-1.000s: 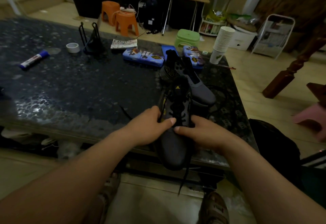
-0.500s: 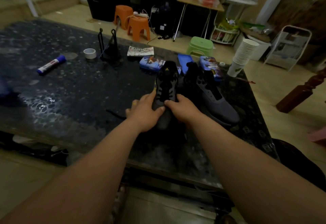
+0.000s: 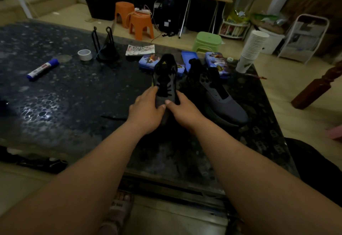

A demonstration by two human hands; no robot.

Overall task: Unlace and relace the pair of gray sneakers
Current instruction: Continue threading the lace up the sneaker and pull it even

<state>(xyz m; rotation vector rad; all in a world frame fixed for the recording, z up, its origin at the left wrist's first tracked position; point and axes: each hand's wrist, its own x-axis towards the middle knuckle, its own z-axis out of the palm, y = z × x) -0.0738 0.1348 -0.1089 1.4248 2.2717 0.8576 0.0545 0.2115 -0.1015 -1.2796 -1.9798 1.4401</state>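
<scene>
A laced gray sneaker (image 3: 165, 79) with black laces and a yellow logo on its tongue stands on the dark pebble-patterned table (image 3: 74, 90), toe toward me. My left hand (image 3: 146, 112) grips its toe from the left and my right hand (image 3: 182, 110) from the right, thumbs meeting on top. The second gray sneaker (image 3: 218, 96) lies just to the right, its eyelets showing no lace. A loose black lace (image 3: 113, 118) lies on the table left of my left wrist.
Behind the shoes lie blue tins (image 3: 148, 62), a paper (image 3: 140, 50), a black stand (image 3: 106, 48), a tape roll (image 3: 85, 55) and a marker (image 3: 43, 69). A paper cup stack (image 3: 252, 50) stands at the back right corner. Stools (image 3: 141, 25) sit on the floor beyond.
Both hands carried the laced sneaker from the table's near edge forward onto the table beside the other shoe. Over the last half second it has stayed in place.
</scene>
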